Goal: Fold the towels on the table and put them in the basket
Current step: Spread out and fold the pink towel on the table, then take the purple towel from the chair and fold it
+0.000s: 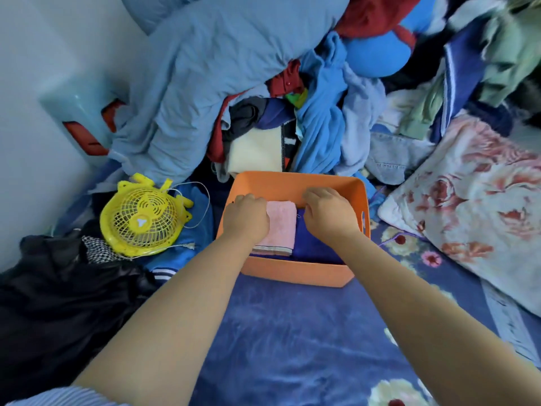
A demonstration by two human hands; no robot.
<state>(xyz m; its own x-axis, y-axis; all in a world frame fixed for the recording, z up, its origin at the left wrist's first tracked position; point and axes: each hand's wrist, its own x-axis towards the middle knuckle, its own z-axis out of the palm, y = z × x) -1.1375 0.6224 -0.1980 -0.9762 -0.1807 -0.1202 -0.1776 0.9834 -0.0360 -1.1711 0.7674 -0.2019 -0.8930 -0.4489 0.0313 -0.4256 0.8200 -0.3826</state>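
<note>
Towel, pink (pixel 281 227), folded in basket (pixel 295 272) (orange); left hand (pixel 247 219) fingers curled gripping edge; right hand (pixel 329 213) grip unclear.

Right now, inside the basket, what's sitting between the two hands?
In the head view, the folded pink towel lies between the left hand and right hand, inside the orange basket. A dark blue towel lies beside it, under the right hand.

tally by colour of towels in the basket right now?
pink towel: 1
dark blue towel: 1
Total: 2, both folded, side by side in the orange basket; left hand and right hand on them.
</note>
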